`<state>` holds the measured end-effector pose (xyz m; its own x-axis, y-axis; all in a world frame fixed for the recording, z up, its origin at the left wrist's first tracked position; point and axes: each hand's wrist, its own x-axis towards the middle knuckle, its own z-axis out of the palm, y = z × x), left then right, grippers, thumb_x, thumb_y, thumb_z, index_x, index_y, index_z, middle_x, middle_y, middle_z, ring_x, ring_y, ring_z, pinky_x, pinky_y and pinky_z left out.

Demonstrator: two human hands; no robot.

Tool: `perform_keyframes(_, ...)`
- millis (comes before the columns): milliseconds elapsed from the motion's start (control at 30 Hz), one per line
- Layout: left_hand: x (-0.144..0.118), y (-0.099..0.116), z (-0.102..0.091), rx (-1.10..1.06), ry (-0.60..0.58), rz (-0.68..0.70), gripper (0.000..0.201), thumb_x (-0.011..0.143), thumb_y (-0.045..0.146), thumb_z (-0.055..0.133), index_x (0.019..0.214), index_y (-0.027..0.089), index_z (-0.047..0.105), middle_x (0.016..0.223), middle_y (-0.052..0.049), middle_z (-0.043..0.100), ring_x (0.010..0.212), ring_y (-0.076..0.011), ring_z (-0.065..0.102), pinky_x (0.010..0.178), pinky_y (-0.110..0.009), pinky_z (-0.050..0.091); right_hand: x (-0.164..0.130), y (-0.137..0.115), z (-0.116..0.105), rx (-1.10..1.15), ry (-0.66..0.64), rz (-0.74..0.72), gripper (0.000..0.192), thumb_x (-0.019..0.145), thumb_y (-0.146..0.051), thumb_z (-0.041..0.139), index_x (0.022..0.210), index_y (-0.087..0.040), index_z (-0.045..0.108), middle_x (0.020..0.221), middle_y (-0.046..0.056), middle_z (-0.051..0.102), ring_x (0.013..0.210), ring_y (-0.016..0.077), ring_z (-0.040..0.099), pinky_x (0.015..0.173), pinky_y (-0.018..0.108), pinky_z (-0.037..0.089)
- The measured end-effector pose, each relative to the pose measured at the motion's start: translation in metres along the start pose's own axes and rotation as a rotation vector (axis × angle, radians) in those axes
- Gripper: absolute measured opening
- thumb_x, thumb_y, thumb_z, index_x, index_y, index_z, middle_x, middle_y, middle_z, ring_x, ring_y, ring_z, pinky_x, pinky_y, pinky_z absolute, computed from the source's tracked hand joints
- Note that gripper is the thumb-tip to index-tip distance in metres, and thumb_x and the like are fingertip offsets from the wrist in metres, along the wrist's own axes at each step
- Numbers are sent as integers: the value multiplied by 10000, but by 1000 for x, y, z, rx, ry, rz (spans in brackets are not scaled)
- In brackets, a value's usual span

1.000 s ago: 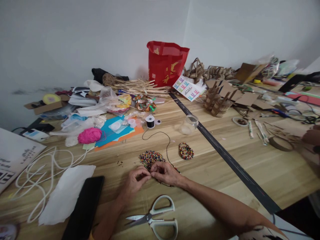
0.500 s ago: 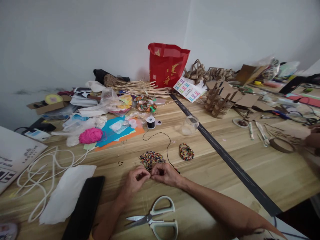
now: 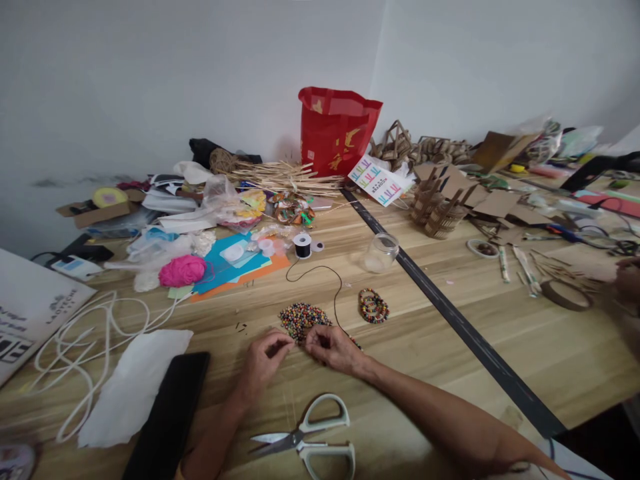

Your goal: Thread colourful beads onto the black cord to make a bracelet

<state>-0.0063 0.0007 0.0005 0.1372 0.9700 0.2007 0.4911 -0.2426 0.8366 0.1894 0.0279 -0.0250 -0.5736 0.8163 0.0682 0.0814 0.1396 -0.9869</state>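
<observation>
1. Left hand (image 3: 263, 363) and right hand (image 3: 334, 347) have drawn slightly apart since a moment ago.
2. Each grip stays pressed together, seemingly pinching the black cord (image 3: 336, 308).
3. Bead pile (image 3: 301, 319) lies just beyond both grips on the table (image 3: 500, 320).

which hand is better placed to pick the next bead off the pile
Probably the left hand: its fingertips sit at the near edge of the bead pile. The right hand is just as close, but the black cord runs into it.
</observation>
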Motion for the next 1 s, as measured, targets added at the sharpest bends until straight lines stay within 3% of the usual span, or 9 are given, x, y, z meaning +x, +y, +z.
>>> perform_keyframes(167,0,-5,-2,7,81,-5,117,758,196,586,702,162,683,714,-43,695,698,-178,642,667,-261,502,1,1,1,35,38,36,96,825,-222,554,758,-154,543,575,-52,480,479,63,433,460,167,319)
perform_keyframes(800,-1,-13,5,461,-8,153,86,780,137,611,788,173,689,803,-65,687,793,-221,612,742,-351,483,3,-5,1,154,17,96,220,803,-346,619,737,-159,523,555,-55,475,448,57,429,414,153,332)
perform_keyframes(1000,-1,-12,5,463,-16,160,100,781,146,599,757,175,691,778,-64,684,784,-223,607,754,-365,487,3,-9,1,175,23,117,260,781,-382,638,732,-159,514,546,-57,475,442,56,433,408,149,343)
